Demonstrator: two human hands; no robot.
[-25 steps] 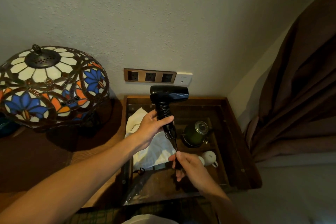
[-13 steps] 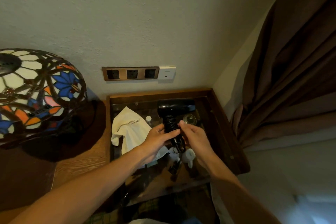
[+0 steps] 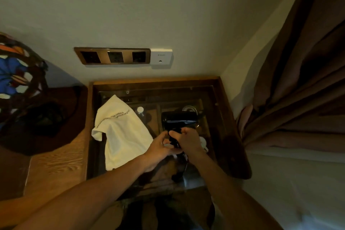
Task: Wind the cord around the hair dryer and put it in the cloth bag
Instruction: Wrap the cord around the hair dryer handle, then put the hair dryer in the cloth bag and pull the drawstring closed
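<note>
The black hair dryer (image 3: 178, 119) is held upright over the glass-topped side table (image 3: 226, 136), barrel on top and pointing sideways. My left hand (image 3: 158, 146) grips its handle from the left. My right hand (image 3: 187, 141) is closed on the same handle from the right, holding the black cord (image 3: 183, 164) against it. A loose end of cord hangs down below both hands. The white cloth bag (image 3: 123, 136) with dark lettering lies crumpled on the glass just left of my hands.
A stained-glass lamp (image 3: 16, 80) stands on the wooden surface at the left. A socket strip (image 3: 113, 56) and a white wall plate are on the wall behind. Cups show through the glass. A brown curtain (image 3: 298, 89) hangs at the right.
The hair dryer has come lower over the table. My right hand moved up from the hanging cord to the handle, beside my left hand. The view tilted down and right.
</note>
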